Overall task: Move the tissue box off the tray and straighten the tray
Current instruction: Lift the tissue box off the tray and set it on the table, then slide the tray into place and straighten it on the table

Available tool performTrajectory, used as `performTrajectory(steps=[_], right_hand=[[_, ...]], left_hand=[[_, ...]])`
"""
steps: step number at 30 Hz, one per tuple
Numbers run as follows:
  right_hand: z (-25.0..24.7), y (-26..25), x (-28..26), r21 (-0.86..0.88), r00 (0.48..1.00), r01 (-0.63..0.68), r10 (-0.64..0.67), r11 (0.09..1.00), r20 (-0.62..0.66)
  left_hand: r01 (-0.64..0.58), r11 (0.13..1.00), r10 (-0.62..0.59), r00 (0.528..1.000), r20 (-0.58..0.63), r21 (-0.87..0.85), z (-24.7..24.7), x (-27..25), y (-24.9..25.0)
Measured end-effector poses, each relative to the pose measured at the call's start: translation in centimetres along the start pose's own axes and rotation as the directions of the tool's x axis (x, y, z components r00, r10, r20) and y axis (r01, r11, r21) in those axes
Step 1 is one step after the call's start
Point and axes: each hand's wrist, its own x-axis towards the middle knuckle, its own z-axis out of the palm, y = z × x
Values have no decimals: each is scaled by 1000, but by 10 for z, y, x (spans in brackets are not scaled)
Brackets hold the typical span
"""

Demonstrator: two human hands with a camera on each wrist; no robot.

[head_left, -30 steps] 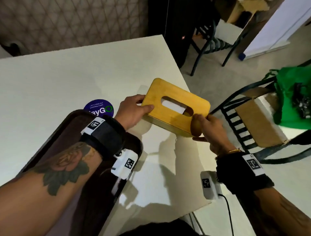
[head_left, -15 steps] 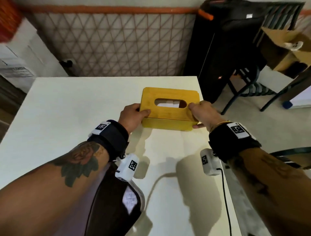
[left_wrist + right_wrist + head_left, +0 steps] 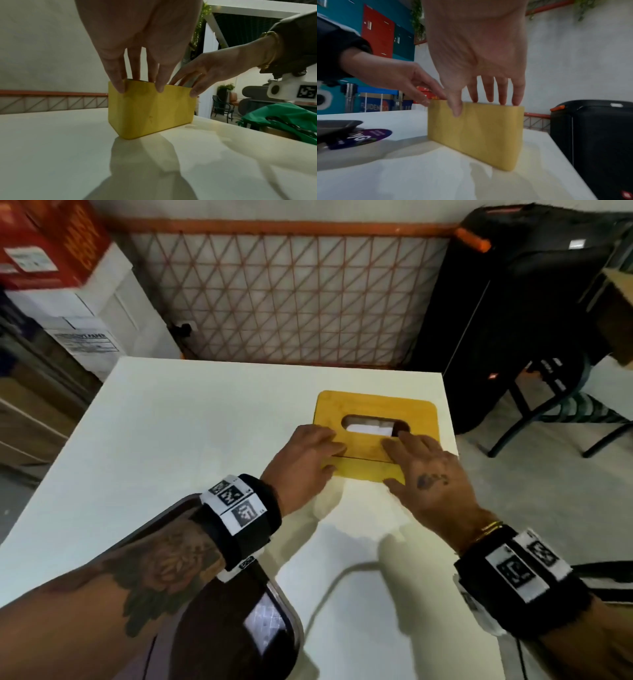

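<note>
Now both hands rest on the tissue box.

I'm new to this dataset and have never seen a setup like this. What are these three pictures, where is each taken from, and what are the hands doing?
There is no machine here: a person wears three cameras. One picture comes from the head, looking down at both arms; the other two come from a camera strapped under each wrist, looking along the fingers. The black bands with checkered squares hold those wrist cameras.

On the white table stands a yellow tissue box, white tissue showing through its slot. The left hand and right hand both lie on its near top edge, fingers fairly straight with thumbs down the front face, as the wrist views show. A dark tray lies near the person, under the left forearm, partly covering a purple round sticker.
</note>
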Motion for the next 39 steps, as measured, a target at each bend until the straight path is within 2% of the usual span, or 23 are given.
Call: performTrajectory(steps=[5,13,17,21,25,28,32,33,36,39], right_hand=[[7,8,33,-34,999,-31,30,999,-35],[-8,25,80,21,999,-46,46,999,5],[-14,30,84,42,998,-63,61,997,33],[-31,27,75,105,989,-111,99,988,110],[-30,-2,46,222,995,-98,100,970,6],[-19,-42,18,330,998,-59,66,942,-12],[3,-106,-24,606,991,-104,27,789,135],[14,-124,-34,627,984,-115,4,771,176],[38,-159,-58,547,969,-125,-18,828,248],[50,-186,-70,494,949,-175,13,851,314]], left_hand=[[-7,996,9,1000,-26,88,-2,32,0],[-23,988,8,995,95,155,-3,80,-5],[48,983,-81,978,192,175,-9,91,-3],[98,989,-123,965,233,113,-29,75,2],[261,963,-254,962,98,-65,-71,16,-7],[443,866,-447,894,39,-233,-103,-54,-23],[624,740,-649,761,-21,-250,-134,-166,-46],[665,706,-695,717,-55,-243,-144,-201,-52],[771,602,-798,588,-128,-209,-161,-298,-64],[846,501,-864,475,-165,-185,-171,-386,-69]])
